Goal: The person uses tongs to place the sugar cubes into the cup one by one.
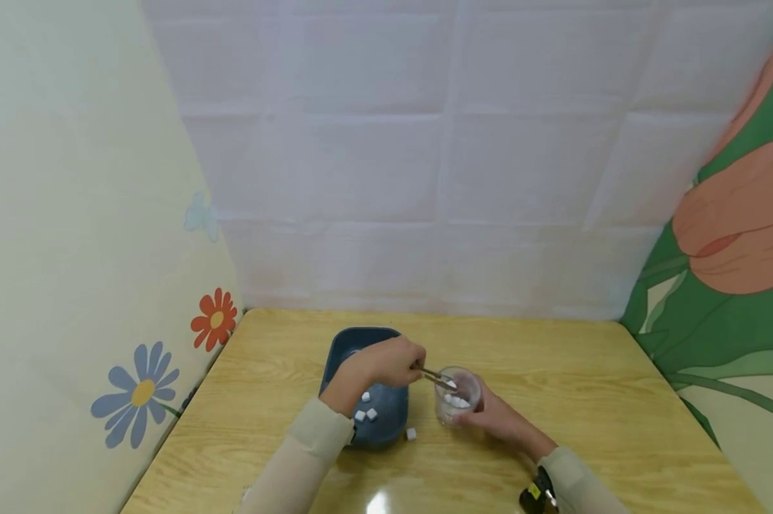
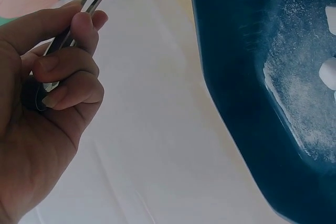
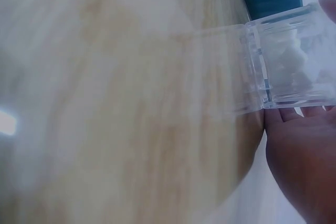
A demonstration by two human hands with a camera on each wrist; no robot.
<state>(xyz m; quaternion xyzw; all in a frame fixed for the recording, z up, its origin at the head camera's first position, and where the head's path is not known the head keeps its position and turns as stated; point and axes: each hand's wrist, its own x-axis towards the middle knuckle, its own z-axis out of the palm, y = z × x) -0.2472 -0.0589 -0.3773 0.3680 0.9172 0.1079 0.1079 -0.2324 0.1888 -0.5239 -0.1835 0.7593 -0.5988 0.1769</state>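
My left hand (image 1: 392,362) grips a pair of metal tongs (image 1: 432,374) with serrated ends, fingers curled round the handles in the left wrist view. The tips of the tongs reach over the mouth of a clear jar (image 1: 446,414), with a small white cube (image 1: 451,384) right at them. More white cubes (image 1: 457,401) lie inside the jar. Around the jar's right side curls my right hand (image 1: 492,415), holding it upright on the table. Beneath my left forearm stands a dark blue tray (image 1: 392,410), partly hidden, with several white cubes (image 1: 360,415) in it.
One loose white cube (image 1: 411,434) lies on the wooden table (image 1: 553,371) between tray and jar. White powder (image 2: 294,77) coats the tray's floor. A white sheet (image 1: 386,178) hangs behind the table, and painted walls flank it.
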